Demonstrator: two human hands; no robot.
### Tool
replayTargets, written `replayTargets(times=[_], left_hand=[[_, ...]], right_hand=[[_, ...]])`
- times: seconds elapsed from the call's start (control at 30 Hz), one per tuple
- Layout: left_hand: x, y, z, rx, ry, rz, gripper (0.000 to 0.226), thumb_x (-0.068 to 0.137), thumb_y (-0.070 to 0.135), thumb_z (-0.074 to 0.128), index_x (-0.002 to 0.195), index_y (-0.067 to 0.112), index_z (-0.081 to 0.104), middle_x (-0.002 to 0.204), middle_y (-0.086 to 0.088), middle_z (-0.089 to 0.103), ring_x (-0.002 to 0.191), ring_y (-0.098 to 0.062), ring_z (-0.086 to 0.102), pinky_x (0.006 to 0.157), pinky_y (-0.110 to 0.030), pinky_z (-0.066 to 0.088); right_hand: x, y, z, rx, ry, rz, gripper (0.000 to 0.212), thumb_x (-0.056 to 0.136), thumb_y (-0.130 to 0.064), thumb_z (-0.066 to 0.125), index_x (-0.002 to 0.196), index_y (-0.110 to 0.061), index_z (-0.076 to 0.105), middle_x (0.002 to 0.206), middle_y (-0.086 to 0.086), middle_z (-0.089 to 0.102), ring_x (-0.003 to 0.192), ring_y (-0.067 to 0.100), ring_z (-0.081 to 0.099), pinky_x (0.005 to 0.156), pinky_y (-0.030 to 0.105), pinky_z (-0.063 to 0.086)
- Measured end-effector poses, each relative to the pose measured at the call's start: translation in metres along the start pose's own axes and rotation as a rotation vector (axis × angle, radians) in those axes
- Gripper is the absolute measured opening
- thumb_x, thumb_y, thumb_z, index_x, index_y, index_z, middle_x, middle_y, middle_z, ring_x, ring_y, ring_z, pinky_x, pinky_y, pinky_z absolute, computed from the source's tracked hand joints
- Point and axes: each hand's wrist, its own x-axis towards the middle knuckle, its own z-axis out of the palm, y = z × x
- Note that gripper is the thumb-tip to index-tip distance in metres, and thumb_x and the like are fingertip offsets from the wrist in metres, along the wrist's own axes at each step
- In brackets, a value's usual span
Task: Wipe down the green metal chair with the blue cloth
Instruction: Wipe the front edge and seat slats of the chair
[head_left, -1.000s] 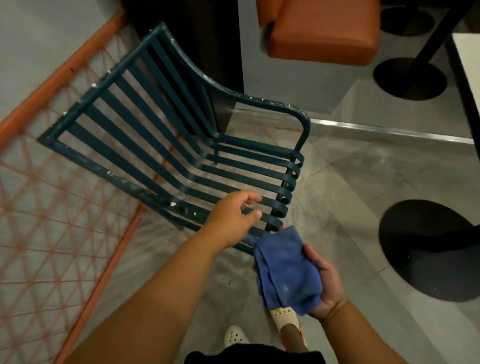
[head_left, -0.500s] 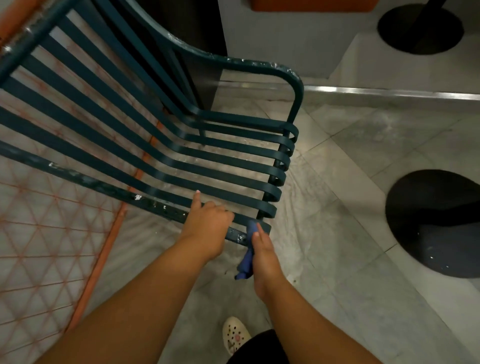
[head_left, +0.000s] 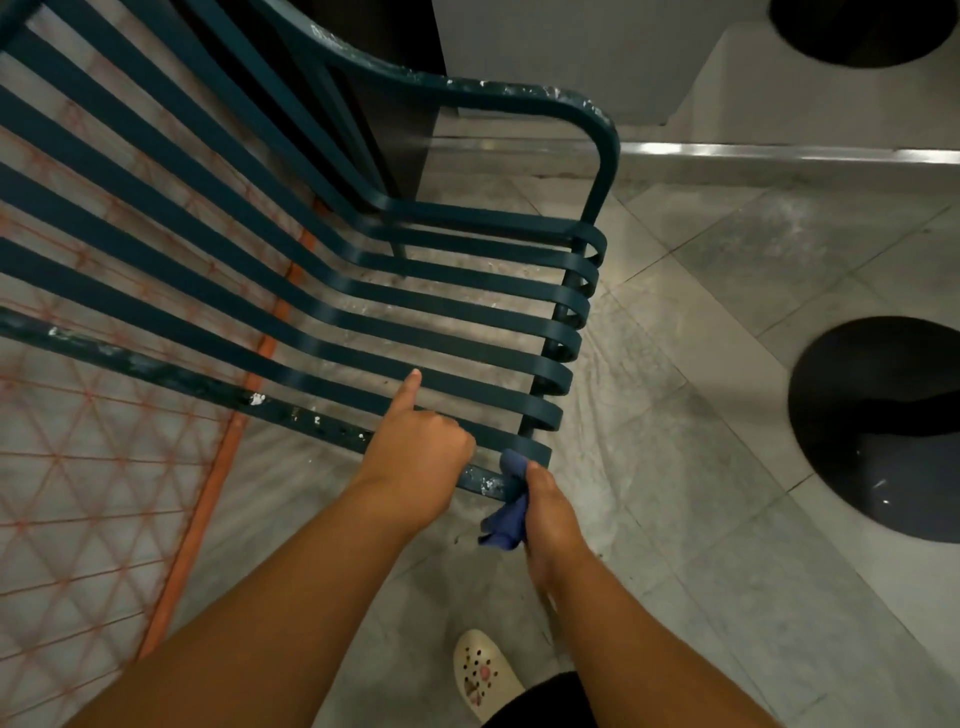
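At the chair's (head_left: 322, 291) near rail, the left hand (head_left: 415, 457) gripped it; the right hand (head_left: 545, 509) pinched the cloth (head_left: 506, 519), wiping begun, next sliding along probably.

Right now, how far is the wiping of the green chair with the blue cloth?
Barely begun. Done: the left hand grips the near frame bar of the green chair, steadying it. In hand: the right hand holds the blue cloth against the end of that bar. Left: the slats, and the far armrest, which shows white specks.
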Motion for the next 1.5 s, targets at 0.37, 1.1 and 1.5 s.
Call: replayTargets(times=[0.37,1.1,1.5], left_hand=[[0.003,-0.001,0.002,-0.143,-0.044,-0.042,0.02,0.087,0.021,0.063,0.106,0.023,0.062,0.098,-0.001,0.063,0.09,-0.02,0.06,0.073,-0.031,0.049],[0.001,0.003,0.011,-0.151,0.063,-0.075,0.021,0.088,0.023,0.062,0.109,0.025,0.062,0.099,0.002,0.064,0.091,-0.017,0.06,0.075,-0.028,0.046],[0.001,0.004,0.011,-0.131,0.054,-0.068,0.022,0.088,0.019,0.061,0.109,0.023,0.062,0.1,0.0,0.064,0.092,-0.017,0.06,0.077,-0.029,0.049]], right_hand=[[0.038,-0.034,-0.015,-0.524,-0.117,0.103,0.031,0.094,-0.03,0.045,0.1,-0.02,0.073,0.082,0.016,0.064,0.064,0.025,0.056,0.056,0.029,0.045],[0.056,0.018,-0.009,0.536,-0.012,0.281,0.048,0.105,-0.036,0.028,0.135,-0.004,0.045,0.131,0.027,0.056,0.063,0.045,0.068,0.045,0.038,0.057],[0.044,0.019,0.006,0.676,0.115,0.168,0.04,0.101,-0.033,0.045,0.136,-0.014,0.05,0.101,0.021,0.071,0.069,0.043,0.062,0.08,0.046,0.052]])
